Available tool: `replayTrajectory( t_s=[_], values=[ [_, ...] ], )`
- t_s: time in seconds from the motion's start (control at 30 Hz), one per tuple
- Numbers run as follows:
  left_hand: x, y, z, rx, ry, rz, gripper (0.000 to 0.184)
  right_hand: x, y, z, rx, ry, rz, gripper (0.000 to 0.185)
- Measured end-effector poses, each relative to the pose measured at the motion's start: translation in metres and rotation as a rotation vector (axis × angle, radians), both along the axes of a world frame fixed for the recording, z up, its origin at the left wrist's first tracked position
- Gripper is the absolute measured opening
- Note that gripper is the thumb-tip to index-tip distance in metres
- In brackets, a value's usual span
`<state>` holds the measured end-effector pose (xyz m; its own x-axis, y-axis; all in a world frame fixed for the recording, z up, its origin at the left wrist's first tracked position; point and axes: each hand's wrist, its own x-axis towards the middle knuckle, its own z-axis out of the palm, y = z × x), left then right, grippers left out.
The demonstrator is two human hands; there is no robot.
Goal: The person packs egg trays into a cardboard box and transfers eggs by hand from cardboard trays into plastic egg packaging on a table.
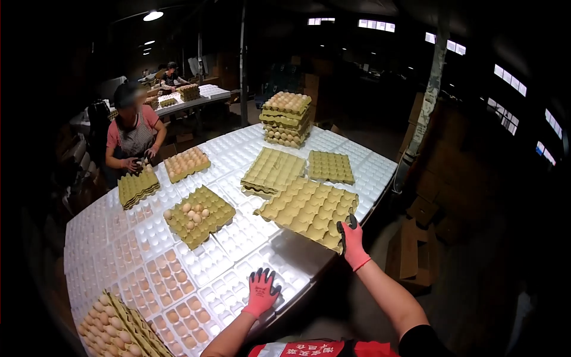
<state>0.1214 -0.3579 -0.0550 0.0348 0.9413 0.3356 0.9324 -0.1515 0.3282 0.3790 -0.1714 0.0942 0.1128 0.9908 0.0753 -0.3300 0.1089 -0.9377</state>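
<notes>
My right hand [353, 243], in a red and black glove, grips the right edge of a yellowish cardboard egg tray [312, 208], which holds no eggs and is tilted over the near right of the table. Lower down, my left hand [262, 290], gloved alike, lies with its fingers spread on the white moulded trays [229, 297]. Beyond it sits a green tray [208, 223] with several eggs [195, 215] grouped on it. Behind the tray in my right hand are a stack of eggless trays [272, 169] and a single tray [331, 166].
A tall stack of egg trays [285, 119] stands at the table's far end. Filled trays [110, 330] lean at the near left. Across the table a person [132, 134] handles trays [138, 187] beside a full tray [187, 163]. A cardboard box [409, 256] is on the floor right.
</notes>
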Motion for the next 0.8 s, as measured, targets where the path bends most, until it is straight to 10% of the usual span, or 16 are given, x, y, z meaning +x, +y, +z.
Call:
replayTrajectory(
  t_s=[0.37,0.5,0.8],
  values=[
    [0.013,0.05,-0.005,-0.23,0.132,0.04,0.063,-0.16,0.3,0.007,0.302,-0.033,0.078,0.066],
    [0.018,0.061,-0.005,-0.238,0.06,0.091,0.059,-0.198,0.364,-0.087,0.123,-0.748,-0.066,0.084],
    [0.034,0.073,0.005,-0.265,0.059,0.125,0.05,-0.102,0.436,-0.121,0.076,-1.099,-0.073,0.082]
  ],
)
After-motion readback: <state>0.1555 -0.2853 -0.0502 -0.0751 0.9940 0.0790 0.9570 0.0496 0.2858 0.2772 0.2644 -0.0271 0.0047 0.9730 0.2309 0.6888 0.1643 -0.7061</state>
